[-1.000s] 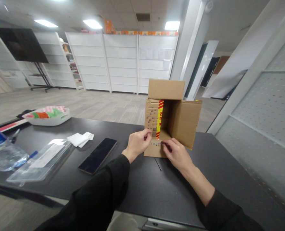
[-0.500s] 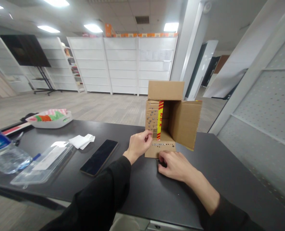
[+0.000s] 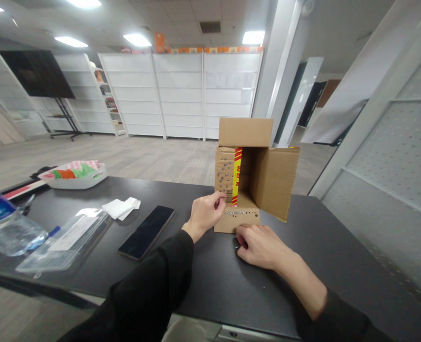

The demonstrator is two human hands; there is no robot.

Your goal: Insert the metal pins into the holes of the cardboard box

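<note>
The cardboard box (image 3: 220,164) stands on the black table (image 3: 203,285), its open side facing the person. The left hand (image 3: 207,211) is positioned at the lower left edge of the box, fingertips beside the barcode (image 3: 229,196). The right hand (image 3: 255,242) is positioned just in front of the box, low, at the lower panel (image 3: 228,225). Both hands are curled with the digits drawn inward; whether either pinches anything cannot be told. A small sliver (image 3: 237,246) shows at the right fingertips, too small to identify.

The box is plain brown. The upper flap (image 3: 246,133) stands raised; the right flap (image 3: 277,183) is swung outward and has a ragged outer edge. The left panel carries scattered grey studs (image 3: 224,174) and a vertical strip of yellow and red tape (image 3: 236,175). The lower panel carries a row of bright studs (image 3: 234,213) at left and dark holes (image 3: 249,213) at right.

A phone (image 3: 146,232) lies left of the box, nearer the person.
</note>
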